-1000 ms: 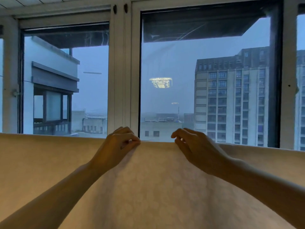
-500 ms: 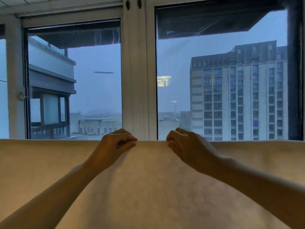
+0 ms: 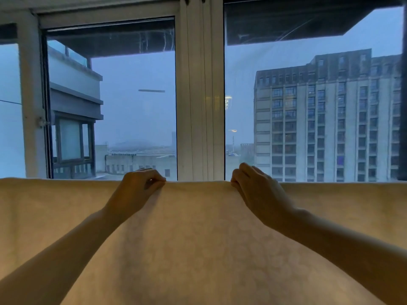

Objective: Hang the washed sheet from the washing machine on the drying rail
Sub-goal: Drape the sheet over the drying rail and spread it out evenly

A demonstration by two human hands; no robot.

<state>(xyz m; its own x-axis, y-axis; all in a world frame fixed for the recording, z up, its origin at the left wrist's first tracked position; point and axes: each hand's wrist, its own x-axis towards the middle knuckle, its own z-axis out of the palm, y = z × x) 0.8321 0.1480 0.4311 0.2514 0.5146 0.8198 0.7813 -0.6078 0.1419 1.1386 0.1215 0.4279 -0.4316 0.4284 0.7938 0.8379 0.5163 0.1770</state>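
Obs: left hand (image 3: 136, 188) and right hand (image 3: 257, 190) each pinch sheet (image 3: 198, 238) top edge, fingers curled; farther apart along edge than 0.5 s ago.

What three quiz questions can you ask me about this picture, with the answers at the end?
1. True or false: the left hand pinches the top edge of the sheet.
2. Which hand is nearer the tall building outside? A, the left hand; B, the right hand.
3. How many hands touch the sheet?
Key: 1 true; 2 B; 3 two.
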